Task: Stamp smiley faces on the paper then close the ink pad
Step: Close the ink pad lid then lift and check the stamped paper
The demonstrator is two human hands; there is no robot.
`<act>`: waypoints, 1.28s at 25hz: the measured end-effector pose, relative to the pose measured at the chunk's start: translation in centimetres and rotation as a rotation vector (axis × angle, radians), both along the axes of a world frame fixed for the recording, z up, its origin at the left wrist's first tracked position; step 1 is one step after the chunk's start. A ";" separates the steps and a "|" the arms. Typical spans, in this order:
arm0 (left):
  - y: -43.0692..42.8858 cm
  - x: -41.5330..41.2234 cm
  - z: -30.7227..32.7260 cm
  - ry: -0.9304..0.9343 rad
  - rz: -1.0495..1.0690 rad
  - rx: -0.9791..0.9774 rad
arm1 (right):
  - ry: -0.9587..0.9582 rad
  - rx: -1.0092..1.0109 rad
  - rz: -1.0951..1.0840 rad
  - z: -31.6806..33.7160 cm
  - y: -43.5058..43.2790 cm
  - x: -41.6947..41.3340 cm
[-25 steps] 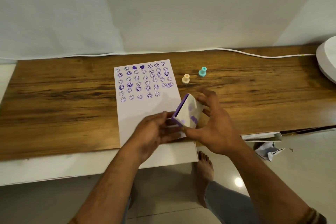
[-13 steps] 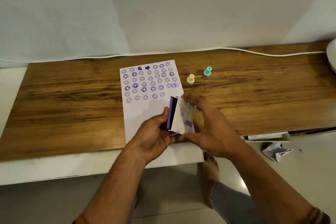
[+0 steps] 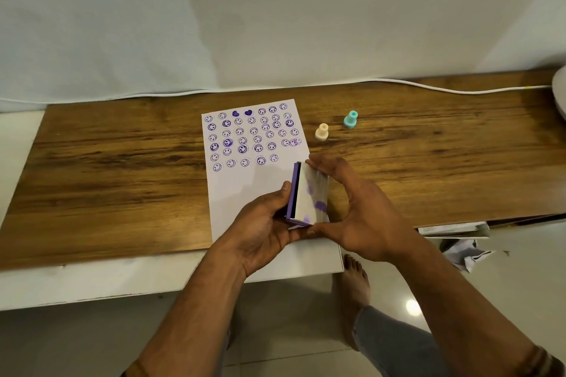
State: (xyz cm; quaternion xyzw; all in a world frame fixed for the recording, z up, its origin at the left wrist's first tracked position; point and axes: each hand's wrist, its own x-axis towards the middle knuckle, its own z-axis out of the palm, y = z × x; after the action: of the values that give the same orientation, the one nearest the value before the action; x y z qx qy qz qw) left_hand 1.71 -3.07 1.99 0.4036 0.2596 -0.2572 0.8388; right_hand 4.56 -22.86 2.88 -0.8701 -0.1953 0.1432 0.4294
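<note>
A white sheet of paper (image 3: 245, 190) lies on the wooden tabletop (image 3: 122, 168), its upper half covered with rows of purple smiley stamps. Above its lower right part, both hands hold the ink pad (image 3: 307, 196) on edge. The purple base is at the left, and the clear lid, smeared with purple ink, is folded almost against it with a thin dark gap showing. My left hand (image 3: 263, 223) grips the base with the thumb on its edge. My right hand (image 3: 358, 211) spans the lid from top to bottom. A beige stamp (image 3: 321, 131) and a teal stamp (image 3: 350, 119) stand right of the paper.
A white cable (image 3: 428, 87) runs along the table's back edge against the white cloth backdrop. A white rounded object (image 3: 560, 92) sits at the far right edge. Crumpled paper (image 3: 468, 251) and a box lie on the floor at right. My bare foot (image 3: 355, 281) is under the table's front edge.
The lid has swung from wide open to nearly flat against the base. Both hands kept hold of the ink pad and turned it more upright.
</note>
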 end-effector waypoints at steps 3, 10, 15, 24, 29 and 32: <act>-0.1 -0.1 0.1 -0.004 -0.007 -0.002 | -0.015 -0.020 0.003 0.0 0.2 -0.1; 0.0 0.1 0.2 -0.017 0.034 -0.021 | -0.019 -0.038 0.014 0.3 -0.5 0.2; -0.1 0.0 0.2 -0.036 -0.019 0.027 | 0.005 -0.036 0.035 0.4 0.0 0.0; 0.0 0.0 0.1 -0.029 -0.050 0.036 | 0.052 -0.007 0.003 0.5 0.7 -0.3; 0.4 0.2 0.1 -0.118 -0.004 0.130 | -0.098 -0.065 -0.156 0.2 -0.2 0.8; 1.8 0.8 -0.4 -0.239 0.116 0.539 | -0.109 -0.187 -0.466 -0.7 -2.9 2.3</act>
State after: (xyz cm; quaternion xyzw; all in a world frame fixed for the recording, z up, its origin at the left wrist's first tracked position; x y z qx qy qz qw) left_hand 2.50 -1.22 1.60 0.6237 0.2408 -0.0812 0.7392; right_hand 6.85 -25.78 2.20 -0.9339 0.0018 0.0104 0.3574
